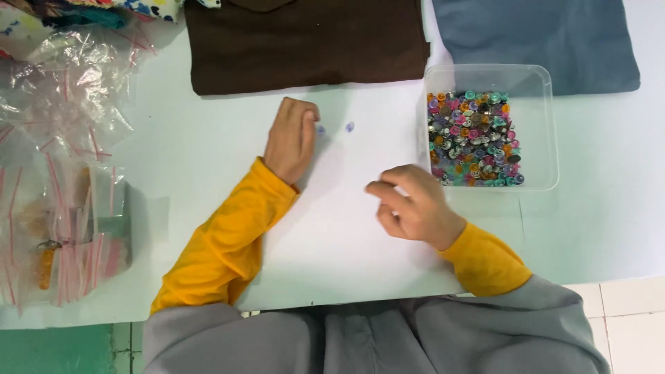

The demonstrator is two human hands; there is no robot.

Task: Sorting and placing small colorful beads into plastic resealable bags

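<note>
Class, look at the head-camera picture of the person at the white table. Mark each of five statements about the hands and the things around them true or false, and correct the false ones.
1. The clear plastic tub holds many small mixed-colour buttons. True.
2. The left hand rests inside the tub. False: it lies on the white table, well to the left of the tub.
3. Two small pale-blue buttons lie loose on the table beside the left hand. True.
4. The brown cloth covers the tub. False: it lies flat at the table's far edge, apart from the tub.
5. The right hand grips the grey-blue cloth. False: it is loosely curled over the table near the tub's near corner.
</note>
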